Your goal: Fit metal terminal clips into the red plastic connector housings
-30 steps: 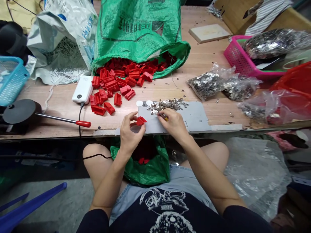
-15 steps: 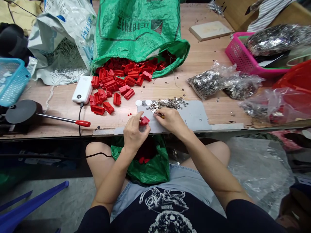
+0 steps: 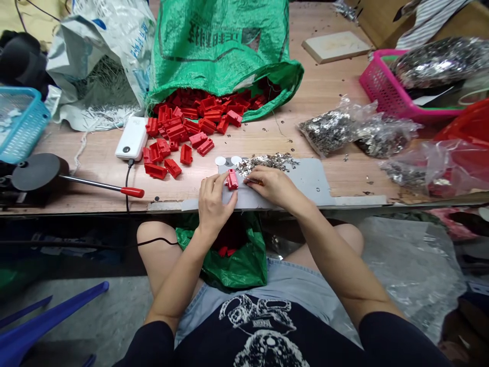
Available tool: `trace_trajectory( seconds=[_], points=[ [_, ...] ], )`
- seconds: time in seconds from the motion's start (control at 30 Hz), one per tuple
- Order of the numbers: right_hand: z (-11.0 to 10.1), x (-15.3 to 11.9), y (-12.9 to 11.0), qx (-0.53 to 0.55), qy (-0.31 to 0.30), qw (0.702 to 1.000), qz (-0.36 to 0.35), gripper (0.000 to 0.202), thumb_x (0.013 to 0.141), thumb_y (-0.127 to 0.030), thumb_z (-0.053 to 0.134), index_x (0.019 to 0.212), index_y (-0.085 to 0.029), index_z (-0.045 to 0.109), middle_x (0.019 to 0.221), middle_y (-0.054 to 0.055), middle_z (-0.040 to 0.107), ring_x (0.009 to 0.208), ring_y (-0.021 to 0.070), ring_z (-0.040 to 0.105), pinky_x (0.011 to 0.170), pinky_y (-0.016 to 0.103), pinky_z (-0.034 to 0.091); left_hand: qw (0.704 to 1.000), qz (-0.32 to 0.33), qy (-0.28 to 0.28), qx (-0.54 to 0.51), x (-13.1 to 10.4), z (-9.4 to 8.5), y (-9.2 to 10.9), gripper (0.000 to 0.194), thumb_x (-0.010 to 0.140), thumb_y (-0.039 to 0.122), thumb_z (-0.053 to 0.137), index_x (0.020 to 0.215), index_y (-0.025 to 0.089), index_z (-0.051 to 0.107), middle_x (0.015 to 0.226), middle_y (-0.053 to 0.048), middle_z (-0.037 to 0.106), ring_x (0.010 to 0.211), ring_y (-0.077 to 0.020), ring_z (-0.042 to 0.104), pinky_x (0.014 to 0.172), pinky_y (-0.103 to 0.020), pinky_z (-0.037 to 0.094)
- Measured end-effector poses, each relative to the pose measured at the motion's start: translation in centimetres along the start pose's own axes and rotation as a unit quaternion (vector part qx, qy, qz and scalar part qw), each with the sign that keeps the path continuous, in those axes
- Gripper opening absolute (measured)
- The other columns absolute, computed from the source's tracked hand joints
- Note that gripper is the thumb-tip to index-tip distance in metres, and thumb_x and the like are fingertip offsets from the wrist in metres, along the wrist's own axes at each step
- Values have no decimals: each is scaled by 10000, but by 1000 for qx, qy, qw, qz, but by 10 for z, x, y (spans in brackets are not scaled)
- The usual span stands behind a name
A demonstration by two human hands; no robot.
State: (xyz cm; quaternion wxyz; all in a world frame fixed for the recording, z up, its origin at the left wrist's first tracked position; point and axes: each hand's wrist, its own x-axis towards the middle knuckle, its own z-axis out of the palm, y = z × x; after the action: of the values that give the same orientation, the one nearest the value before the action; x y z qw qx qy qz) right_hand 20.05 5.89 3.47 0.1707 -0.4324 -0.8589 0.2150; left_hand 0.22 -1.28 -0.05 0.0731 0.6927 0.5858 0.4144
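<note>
My left hand is closed on a small red plastic housing, gripped between thumb and fingers just above the grey mat. Close to its right, my right hand pinches a slim dark tool that looks like tweezers, its tip pointing left at the housing. Whether the tip bears a small part is too fine to see. Behind the right hand, a heap of small shiny metal pieces lies on the mat. White round discs sit at the mat's far left corner.
Many red housings spill from a green woven sack. Left are a white power bank and a red-tipped lever. Right are bags of metal pieces and a pink basket. A green bag lies in my lap.
The red housing has turned more upright in my left hand and moved slightly right and up. My right hand, still holding the tool, has shifted a little right. The whole view has shifted slightly.
</note>
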Motion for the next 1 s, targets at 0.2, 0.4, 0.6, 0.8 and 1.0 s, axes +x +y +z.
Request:
trace_trajectory(
  seconds=[0.2,0.4,0.6,0.8,1.0],
  points=[
    [-1,-7,0,38,27,999,23,80,912,-220,675,865,-191,733,915,57,725,816,196,660,743,310,480,998,-5,-62,1,12,-3,-7,765,839,303,780,1497,192,406,1456,-134,576,1385,-302,487,1146,-467,410],
    [7,-18,-1,73,41,996,34,126,928,-267,651,853,-196,722,892,62,726,825,206,663,766,327,489,998,-30,-48,28,18,6,-3,662,831,326,784,1420,209,506,1249,-114,697,1208,-314,579,1029,-469,444],
    [12,-26,2,156,89,982,63,169,925,-326,638,897,-192,737,920,72,749,881,214,689,821,339,508,993,-34,-72,-86,15,-1,5,542,799,68,631,1311,224,542,1159,-61,719,1106,-230,648,1004,-395,496],
    [12,-32,3,262,89,949,154,286,863,-437,682,931,-170,758,848,43,742,734,166,624,701,298,482,981,27,-148,-123,16,-10,1,495,771,-44,479,1165,231,596,1161,-49,711,1155,-206,647,1106,-420,447],
    [10,-33,-1,314,74,931,172,325,831,-480,712,893,-162,735,698,-9,637,608,124,501,571,265,392,997,-76,-19,12,1,-6,21,365,860,271,685,1183,171,548,1196,-149,596,1159,-315,574,1005,-483,496]
  ],
)
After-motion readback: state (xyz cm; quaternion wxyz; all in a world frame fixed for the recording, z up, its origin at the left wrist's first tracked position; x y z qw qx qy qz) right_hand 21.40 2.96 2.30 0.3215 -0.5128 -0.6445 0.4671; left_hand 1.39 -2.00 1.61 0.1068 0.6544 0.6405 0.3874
